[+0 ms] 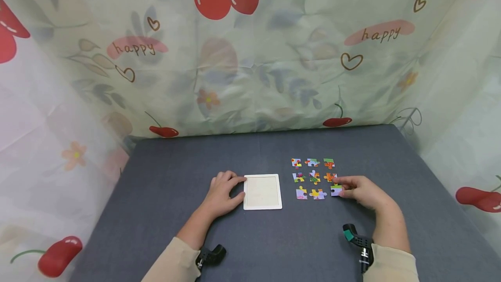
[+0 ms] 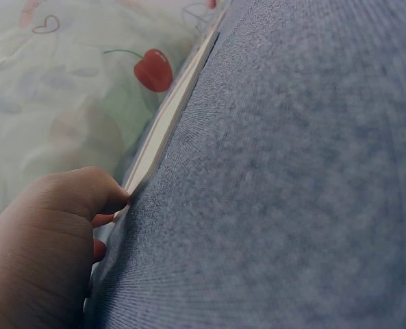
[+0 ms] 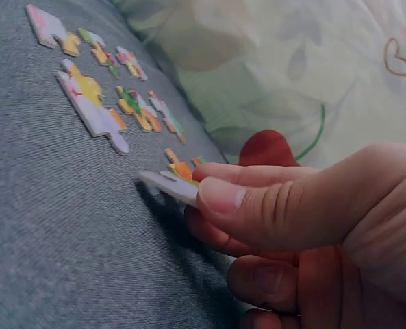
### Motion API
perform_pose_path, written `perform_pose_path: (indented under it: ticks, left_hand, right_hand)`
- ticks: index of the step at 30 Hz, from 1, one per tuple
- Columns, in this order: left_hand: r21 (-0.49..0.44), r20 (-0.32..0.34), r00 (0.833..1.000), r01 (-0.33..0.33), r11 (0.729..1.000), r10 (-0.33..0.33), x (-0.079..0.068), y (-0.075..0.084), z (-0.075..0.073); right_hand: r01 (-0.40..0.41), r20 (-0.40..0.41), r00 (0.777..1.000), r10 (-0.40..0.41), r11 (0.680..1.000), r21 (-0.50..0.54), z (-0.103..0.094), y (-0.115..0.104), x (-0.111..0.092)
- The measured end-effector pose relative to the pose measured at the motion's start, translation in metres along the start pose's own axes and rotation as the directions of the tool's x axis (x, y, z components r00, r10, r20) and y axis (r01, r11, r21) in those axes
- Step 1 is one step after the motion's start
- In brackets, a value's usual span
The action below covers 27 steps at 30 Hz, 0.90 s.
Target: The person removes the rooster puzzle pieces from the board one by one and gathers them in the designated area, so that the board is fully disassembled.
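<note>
A pale square puzzle tray (image 1: pixel 262 192) lies flat on the dark table. My left hand (image 1: pixel 222 195) rests at its left side, with the index finger near the upper left corner and the thumb lower on the same edge. In the left wrist view the thumb (image 2: pixel 110 195) meets the tray's rim (image 2: pixel 165 127). My right hand (image 1: pixel 364 190) pinches a white and green jigsaw piece (image 1: pixel 335 190) between thumb and fingers. The right wrist view shows this piece (image 3: pixel 170 185) tilted, a shadow below it. Several other jigsaw pieces (image 1: pixel 315 177) lie separately in rows right of the tray.
The grey-blue table (image 1: pixel 195 156) ends at a patterned curtain (image 1: pixel 250 77) at the back. Similar cloth hangs on both sides. A dark wrist device (image 1: pixel 213 255) is on the left arm and another (image 1: pixel 358 238) on the right.
</note>
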State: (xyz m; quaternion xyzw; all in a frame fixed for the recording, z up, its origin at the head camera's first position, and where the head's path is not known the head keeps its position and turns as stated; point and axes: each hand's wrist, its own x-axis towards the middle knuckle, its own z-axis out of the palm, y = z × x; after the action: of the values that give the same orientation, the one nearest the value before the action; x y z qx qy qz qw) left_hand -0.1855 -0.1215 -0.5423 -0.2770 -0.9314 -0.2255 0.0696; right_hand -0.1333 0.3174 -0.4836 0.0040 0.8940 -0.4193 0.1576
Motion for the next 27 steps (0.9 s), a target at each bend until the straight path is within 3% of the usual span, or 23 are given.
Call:
perform_pose_path:
  ticks: [8,16,23,27]
  left_hand:
    - [-0.01,0.004,1.0,-0.007,1.0,0.007,0.0002,0.0009,-0.0007]
    - [-0.012,0.001,1.0,-0.007,1.0,0.007,0.0002,0.0015,-0.0012]
    - [-0.001,-0.003,1.0,-0.002,1.0,0.002,-0.0001,0.0008,0.0017]
    - [-0.005,-0.006,1.0,-0.002,1.0,0.002,-0.0005,-0.0001,0.0031]
  right_hand:
    - [-0.059,0.0,0.998,0.059,0.996,-0.062,0.0022,-0.0003,0.0026]
    - [-0.086,0.006,0.996,0.086,0.996,-0.032,0.0037,-0.0014,0.0018]
    - [-0.036,-0.029,0.999,0.035,0.999,-0.02,0.0031,0.0012,0.0021]
    - [0.03,-0.114,0.993,-0.034,0.999,-0.038,0.0033,-0.0012,0.0035]
